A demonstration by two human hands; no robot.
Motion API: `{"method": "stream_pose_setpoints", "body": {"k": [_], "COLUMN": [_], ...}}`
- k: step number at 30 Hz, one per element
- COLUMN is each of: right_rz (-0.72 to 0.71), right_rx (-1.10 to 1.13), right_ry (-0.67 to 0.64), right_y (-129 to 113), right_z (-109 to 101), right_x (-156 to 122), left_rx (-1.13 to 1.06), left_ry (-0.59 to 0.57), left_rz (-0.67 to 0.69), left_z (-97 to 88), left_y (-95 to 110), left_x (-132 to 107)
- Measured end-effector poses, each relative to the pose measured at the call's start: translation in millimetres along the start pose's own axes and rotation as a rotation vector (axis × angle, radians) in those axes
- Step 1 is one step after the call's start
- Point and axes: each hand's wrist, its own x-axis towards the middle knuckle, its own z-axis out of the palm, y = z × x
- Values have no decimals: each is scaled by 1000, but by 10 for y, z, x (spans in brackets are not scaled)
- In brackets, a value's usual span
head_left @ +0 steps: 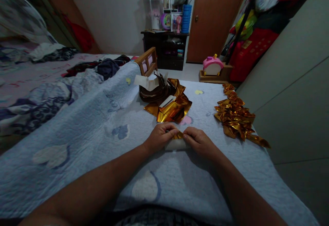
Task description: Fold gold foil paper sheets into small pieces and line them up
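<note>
Between my two hands is a sheet of gold foil paper (177,145), its pale side facing me and a bit of gold showing at the top. My left hand (161,137) pinches it at the left, thumb on top. The fingers of my right hand (198,139) are closed on its right side. Just beyond lie loose gold foil sheets (173,111) beside a stack of brown-edged paper (154,90). At the right, a pile of folded gold foil pieces (235,116) rests along the bed's edge.
A light blue quilt (102,171) with heart shapes covers the bed under my hands. Crumpled bedding (51,96) lies on the left. A pink toy (212,65) stands past the far edge, near a dark cabinet (164,49). A pale wardrobe (295,92) rises at the right.
</note>
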Motion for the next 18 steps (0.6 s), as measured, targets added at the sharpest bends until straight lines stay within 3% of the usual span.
{"method": "stream_pose_setpoints", "body": {"k": [4,10,18], "right_rz": [3,-40,100], "right_rx": [-30,-120,215], "right_ry": [-3,59,38], "right_y": [-9,12,48], "right_z": [-7,-4,56], "right_x": [4,10,21], "left_rx": [-52,-42,-40], "left_ry": [13,19,4], "left_rz": [-59,-42,-37], "left_z": [-4,8,46], "left_y": [6,-1,-13], "left_x": [-2,-1,12]}}
